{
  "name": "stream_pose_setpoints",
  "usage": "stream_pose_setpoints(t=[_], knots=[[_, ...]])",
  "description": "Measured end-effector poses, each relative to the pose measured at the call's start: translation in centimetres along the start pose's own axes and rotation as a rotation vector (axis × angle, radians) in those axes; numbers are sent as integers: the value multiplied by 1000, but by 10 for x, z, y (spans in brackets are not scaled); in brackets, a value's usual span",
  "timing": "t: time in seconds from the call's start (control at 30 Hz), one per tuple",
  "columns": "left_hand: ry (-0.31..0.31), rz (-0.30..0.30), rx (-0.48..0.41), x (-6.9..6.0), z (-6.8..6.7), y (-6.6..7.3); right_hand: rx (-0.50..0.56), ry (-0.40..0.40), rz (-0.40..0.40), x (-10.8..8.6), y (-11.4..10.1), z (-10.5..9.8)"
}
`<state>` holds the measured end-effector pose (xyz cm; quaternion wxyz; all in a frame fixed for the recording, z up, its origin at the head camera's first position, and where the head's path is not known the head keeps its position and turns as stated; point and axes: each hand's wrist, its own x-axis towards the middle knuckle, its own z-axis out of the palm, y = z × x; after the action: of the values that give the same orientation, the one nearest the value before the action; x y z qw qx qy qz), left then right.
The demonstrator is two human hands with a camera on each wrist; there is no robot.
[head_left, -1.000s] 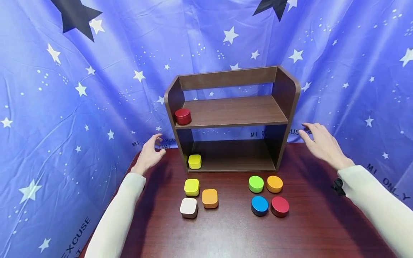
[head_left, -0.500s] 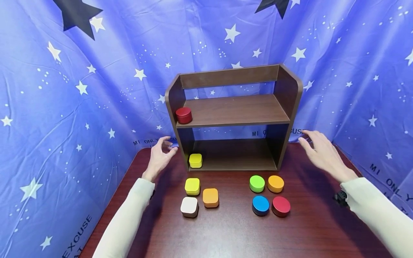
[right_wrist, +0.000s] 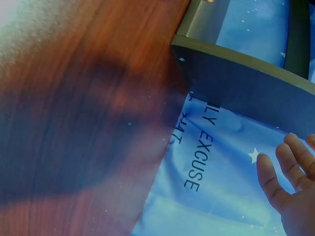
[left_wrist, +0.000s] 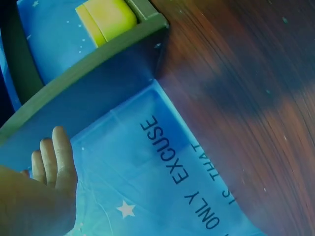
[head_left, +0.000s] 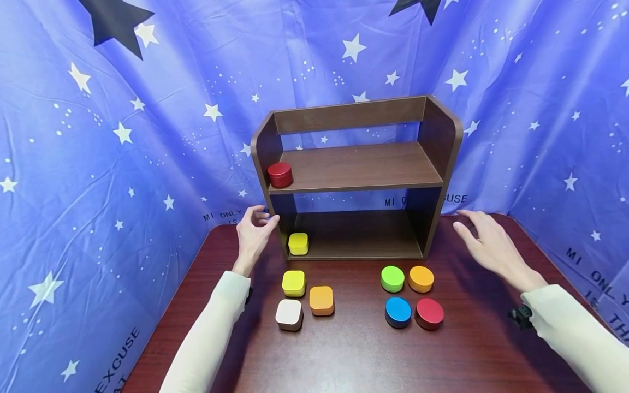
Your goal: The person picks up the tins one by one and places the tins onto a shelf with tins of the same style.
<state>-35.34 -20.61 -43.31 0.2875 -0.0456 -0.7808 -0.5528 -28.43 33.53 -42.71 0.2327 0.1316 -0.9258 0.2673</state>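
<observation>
My left hand (head_left: 253,238) is just outside the left side panel of a brown two-tier shelf (head_left: 363,168), fingers loosely bent and holding nothing; whether it touches the panel I cannot tell. Off the shelf's right side, my right hand (head_left: 493,248) hovers apart from it with relaxed fingers and nothing held. A dark red round tin (head_left: 280,175) sits at the left end of the upper tier. Below it, a yellow rounded-square tin (head_left: 298,244) stands at the left of the lower tier. Both wrist views show the fingers (left_wrist: 63,152) (right_wrist: 269,178) extended near the side panels.
Front left on the table (head_left: 354,355) are yellow (head_left: 294,284), orange (head_left: 321,301) and white (head_left: 289,315) rounded-square tins. Front right are green (head_left: 392,279), orange (head_left: 421,279), blue (head_left: 398,312) and red (head_left: 429,314) round tins. A starry blue curtain (head_left: 167,131) hangs behind.
My left hand has moved right, up to the shelf's left side. The right hand has dropped slightly beside the shelf. The tins and shelf stay in place, with the head view shifting a little.
</observation>
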Motion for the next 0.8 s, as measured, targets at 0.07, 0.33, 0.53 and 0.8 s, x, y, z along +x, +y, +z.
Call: stream_pose_setpoints(t=[0.07, 0.33, 0.53, 0.8], knots=[[21, 3, -6, -1, 3, 2, 5, -3, -10, -4, 0, 2], [87, 6, 11, -2, 17, 9, -1, -37, 1, -17, -3, 12], [135, 5, -9, -2, 22, 13, -23, -90, -11, -25, -8, 19], [208, 19, 11, 0, 28, 15, 0, -159, 26, -34, -9, 33]])
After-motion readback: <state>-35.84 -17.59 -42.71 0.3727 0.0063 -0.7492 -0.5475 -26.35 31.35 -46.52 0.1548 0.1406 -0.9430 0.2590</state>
